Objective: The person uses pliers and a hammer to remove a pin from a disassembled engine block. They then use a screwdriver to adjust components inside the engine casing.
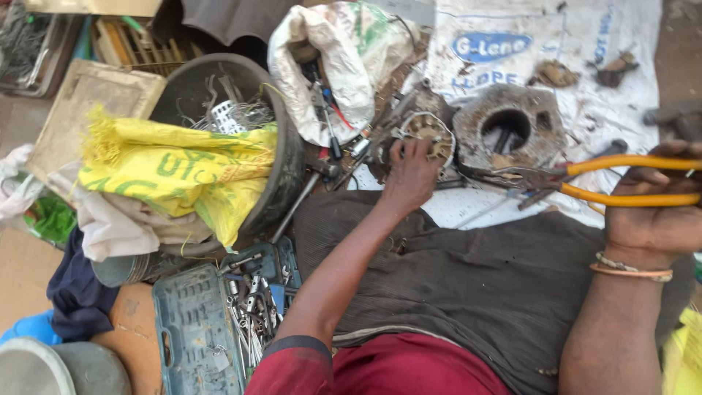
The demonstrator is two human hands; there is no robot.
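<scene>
Down on the ground, the left hand [411, 175] is closed over a round, rusty metal part with a toothed rim [430, 133], fingers curled on its near edge. The right hand [658, 208] is clamped around the yellow handles of a pair of pliers [585, 179], whose dark jaws point left and meet the lower edge of a corroded round housing with a central hole [506, 126] — whether they actually bite on something there cannot be told. Both parts lie side by side on a white printed sack [541, 51] spread on the floor, just beyond a dark cloth [468, 271] that covers the person's lap. Left of the toothed part, a white bag [344, 66] spills hand tools, and beside it stands a dark bucket [281, 157] with a yellow sack [175, 172] draped over its rim. Nearer the body, an open blue-grey socket case [197, 329] lies with loose sockets and bits beside it.
</scene>
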